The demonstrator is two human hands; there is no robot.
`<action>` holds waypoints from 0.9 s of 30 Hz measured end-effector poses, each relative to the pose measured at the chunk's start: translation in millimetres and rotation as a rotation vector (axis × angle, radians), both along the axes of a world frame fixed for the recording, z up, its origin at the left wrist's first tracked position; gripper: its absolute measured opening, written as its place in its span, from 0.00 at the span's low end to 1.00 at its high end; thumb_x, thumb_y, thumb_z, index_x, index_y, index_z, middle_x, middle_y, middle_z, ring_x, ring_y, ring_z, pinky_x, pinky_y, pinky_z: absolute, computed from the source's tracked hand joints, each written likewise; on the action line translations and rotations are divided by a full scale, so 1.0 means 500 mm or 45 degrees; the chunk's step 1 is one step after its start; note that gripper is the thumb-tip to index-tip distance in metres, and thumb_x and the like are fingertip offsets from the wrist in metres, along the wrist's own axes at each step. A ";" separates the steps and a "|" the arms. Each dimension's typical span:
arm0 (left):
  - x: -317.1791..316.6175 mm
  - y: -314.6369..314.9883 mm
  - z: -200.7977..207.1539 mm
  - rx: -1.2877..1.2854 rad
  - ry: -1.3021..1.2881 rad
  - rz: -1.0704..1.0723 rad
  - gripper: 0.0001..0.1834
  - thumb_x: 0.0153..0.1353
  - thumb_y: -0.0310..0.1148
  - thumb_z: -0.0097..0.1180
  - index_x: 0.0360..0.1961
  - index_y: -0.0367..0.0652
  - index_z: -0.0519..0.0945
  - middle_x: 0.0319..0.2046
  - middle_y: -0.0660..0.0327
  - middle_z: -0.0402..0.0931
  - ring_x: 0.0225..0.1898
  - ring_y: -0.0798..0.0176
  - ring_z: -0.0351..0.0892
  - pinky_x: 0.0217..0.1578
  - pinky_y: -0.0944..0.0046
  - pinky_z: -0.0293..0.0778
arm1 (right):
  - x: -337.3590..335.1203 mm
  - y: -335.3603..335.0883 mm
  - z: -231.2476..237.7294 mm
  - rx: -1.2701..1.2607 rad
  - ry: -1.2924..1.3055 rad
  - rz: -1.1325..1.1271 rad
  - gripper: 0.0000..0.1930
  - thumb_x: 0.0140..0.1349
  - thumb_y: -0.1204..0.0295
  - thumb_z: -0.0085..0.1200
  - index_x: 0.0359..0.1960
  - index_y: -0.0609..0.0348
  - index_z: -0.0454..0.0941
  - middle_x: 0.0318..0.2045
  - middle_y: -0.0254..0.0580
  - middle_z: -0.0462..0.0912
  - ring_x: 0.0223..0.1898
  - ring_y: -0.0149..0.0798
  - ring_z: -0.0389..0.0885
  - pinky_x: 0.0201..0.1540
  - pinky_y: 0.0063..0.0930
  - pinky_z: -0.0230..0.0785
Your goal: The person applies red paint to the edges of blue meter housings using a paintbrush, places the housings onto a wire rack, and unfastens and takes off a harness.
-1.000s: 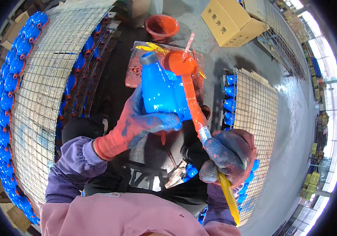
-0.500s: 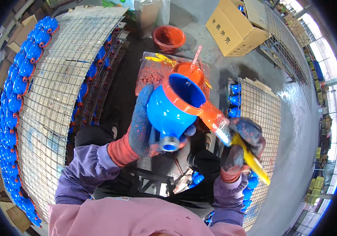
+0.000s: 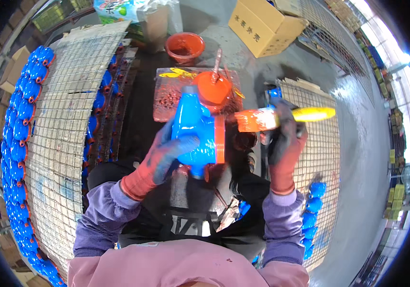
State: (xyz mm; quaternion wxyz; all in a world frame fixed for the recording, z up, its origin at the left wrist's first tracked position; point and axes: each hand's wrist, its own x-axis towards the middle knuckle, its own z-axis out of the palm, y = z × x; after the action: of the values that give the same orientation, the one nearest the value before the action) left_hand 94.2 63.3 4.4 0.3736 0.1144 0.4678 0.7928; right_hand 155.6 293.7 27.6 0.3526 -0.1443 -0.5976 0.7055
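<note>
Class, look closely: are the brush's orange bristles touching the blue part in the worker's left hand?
Apart. The head view shows the brush in the right hand, bristle tips stopping short of the blue part held by the left hand, with dark background between.

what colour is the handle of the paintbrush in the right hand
Yellow; the paintbrush handle pokes out past the right hand, with orange paint on the bristles. Head view.

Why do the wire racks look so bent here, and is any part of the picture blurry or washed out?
Head view: the fisheye lens bows the wire rack toward the rim, with black corners; the paintbrush in the right hand is slightly motion-smeared; the wet floor shows glare at right; the blue part in the left hand looks sharp.
</note>
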 end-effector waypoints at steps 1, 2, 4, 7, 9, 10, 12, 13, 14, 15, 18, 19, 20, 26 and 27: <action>0.005 0.002 0.019 -0.181 0.115 0.045 0.37 0.50 0.33 0.66 0.61 0.40 0.66 0.49 0.60 0.74 0.49 0.62 0.75 0.50 0.61 0.74 | -0.001 0.003 0.005 -0.003 -0.147 0.016 0.08 0.64 0.71 0.54 0.36 0.64 0.80 0.26 0.33 0.77 0.24 0.24 0.73 0.25 0.19 0.65; 0.009 0.009 0.022 -0.305 0.387 0.071 0.41 0.43 0.34 0.72 0.60 0.40 0.67 0.50 0.57 0.73 0.50 0.60 0.76 0.50 0.61 0.73 | 0.002 0.010 0.008 -0.005 -0.293 0.018 0.07 0.63 0.72 0.56 0.35 0.64 0.80 0.20 0.29 0.76 0.18 0.23 0.71 0.21 0.19 0.62; 0.014 0.015 -0.028 -0.511 1.265 0.192 0.44 0.39 0.38 0.75 0.58 0.40 0.67 0.50 0.52 0.73 0.52 0.54 0.75 0.52 0.58 0.72 | -0.012 0.029 -0.006 0.266 -0.498 0.010 0.09 0.61 0.70 0.58 0.31 0.66 0.80 0.14 0.30 0.71 0.16 0.23 0.69 0.18 0.25 0.60; 0.035 0.036 -0.007 -0.733 1.397 0.030 0.47 0.34 0.40 0.77 0.58 0.42 0.68 0.49 0.49 0.72 0.52 0.48 0.75 0.52 0.53 0.72 | -0.026 0.046 -0.038 0.716 -0.603 0.104 0.15 0.60 0.63 0.59 0.30 0.67 0.80 0.15 0.37 0.75 0.17 0.29 0.71 0.20 0.29 0.63; 0.036 0.039 -0.019 -0.746 1.537 -0.032 0.47 0.34 0.40 0.77 0.58 0.43 0.69 0.49 0.50 0.72 0.50 0.46 0.75 0.51 0.51 0.72 | -0.018 0.043 -0.037 0.904 -0.741 0.150 0.15 0.59 0.63 0.59 0.31 0.66 0.80 0.15 0.39 0.75 0.17 0.27 0.71 0.21 0.26 0.63; 0.037 0.040 -0.023 -0.770 1.683 -0.044 0.46 0.33 0.41 0.76 0.58 0.44 0.69 0.48 0.50 0.72 0.49 0.45 0.75 0.49 0.50 0.72 | -0.013 0.044 -0.041 0.895 -0.745 0.150 0.15 0.59 0.63 0.59 0.31 0.66 0.80 0.15 0.39 0.75 0.17 0.27 0.71 0.21 0.26 0.63; 0.039 0.044 -0.033 -0.809 1.748 -0.050 0.46 0.33 0.43 0.76 0.58 0.45 0.70 0.49 0.51 0.72 0.48 0.45 0.75 0.48 0.50 0.72 | -0.006 0.043 -0.043 1.278 -0.680 0.058 0.14 0.59 0.64 0.59 0.30 0.66 0.80 0.16 0.42 0.77 0.17 0.28 0.73 0.22 0.28 0.65; 0.039 0.042 -0.038 -0.851 1.812 -0.048 0.46 0.33 0.44 0.76 0.57 0.46 0.70 0.49 0.51 0.71 0.47 0.46 0.75 0.47 0.50 0.72 | 0.001 0.032 -0.030 1.203 -0.675 0.085 0.13 0.59 0.65 0.59 0.28 0.66 0.79 0.16 0.43 0.78 0.17 0.31 0.75 0.22 0.29 0.66; 0.039 0.042 -0.040 -0.864 1.804 -0.038 0.46 0.33 0.44 0.76 0.57 0.46 0.70 0.49 0.51 0.71 0.47 0.46 0.75 0.47 0.50 0.72 | 0.004 0.026 -0.022 1.205 -0.669 0.101 0.13 0.59 0.65 0.59 0.28 0.66 0.79 0.16 0.43 0.78 0.17 0.31 0.75 0.22 0.29 0.66; 0.040 0.044 -0.041 -0.891 1.816 -0.017 0.46 0.33 0.45 0.75 0.58 0.46 0.70 0.49 0.51 0.71 0.47 0.46 0.75 0.46 0.50 0.72 | 0.004 0.022 -0.015 1.213 -0.558 0.069 0.13 0.58 0.66 0.60 0.27 0.65 0.78 0.16 0.42 0.77 0.17 0.32 0.75 0.22 0.29 0.66; 0.035 0.038 -0.038 -0.933 1.814 0.022 0.46 0.33 0.46 0.75 0.58 0.46 0.70 0.49 0.51 0.71 0.47 0.46 0.75 0.45 0.50 0.73 | 0.010 -0.006 0.009 1.078 -0.448 0.083 0.14 0.55 0.62 0.62 0.34 0.61 0.79 0.23 0.51 0.80 0.22 0.53 0.79 0.24 0.41 0.69; 0.033 0.037 -0.038 -0.931 1.812 0.031 0.47 0.33 0.45 0.75 0.58 0.46 0.70 0.49 0.51 0.71 0.47 0.46 0.75 0.44 0.50 0.73 | 0.014 -0.012 0.017 1.203 -0.437 0.025 0.13 0.54 0.64 0.62 0.35 0.60 0.79 0.22 0.50 0.79 0.22 0.52 0.79 0.23 0.40 0.69; 0.030 0.035 -0.039 -0.945 1.797 0.050 0.47 0.33 0.45 0.75 0.58 0.46 0.70 0.49 0.51 0.71 0.47 0.46 0.75 0.44 0.50 0.73 | 0.016 -0.016 0.021 1.328 -0.422 -0.032 0.13 0.54 0.65 0.63 0.35 0.60 0.79 0.21 0.49 0.79 0.21 0.51 0.79 0.23 0.40 0.69; 0.010 0.029 -0.049 -0.889 1.476 0.117 0.45 0.33 0.44 0.76 0.56 0.42 0.70 0.47 0.49 0.72 0.45 0.44 0.76 0.45 0.51 0.75 | 0.027 -0.014 0.016 1.680 0.134 0.155 0.17 0.46 0.72 0.64 0.41 0.43 0.82 0.32 0.33 0.79 0.28 0.41 0.79 0.25 0.32 0.67; 0.010 0.026 -0.053 -0.878 1.323 0.132 0.43 0.36 0.43 0.76 0.55 0.41 0.70 0.47 0.50 0.73 0.46 0.48 0.77 0.47 0.53 0.75 | 0.030 -0.018 0.015 1.662 0.120 0.139 0.16 0.46 0.71 0.64 0.40 0.46 0.81 0.32 0.34 0.80 0.30 0.42 0.79 0.27 0.31 0.68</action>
State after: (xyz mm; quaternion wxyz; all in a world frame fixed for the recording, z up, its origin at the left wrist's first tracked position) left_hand 99.4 76.3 -22.4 0.0737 0.3351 0.8222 0.4541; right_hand 170.5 284.6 35.3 0.3573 0.1607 -0.8932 0.2204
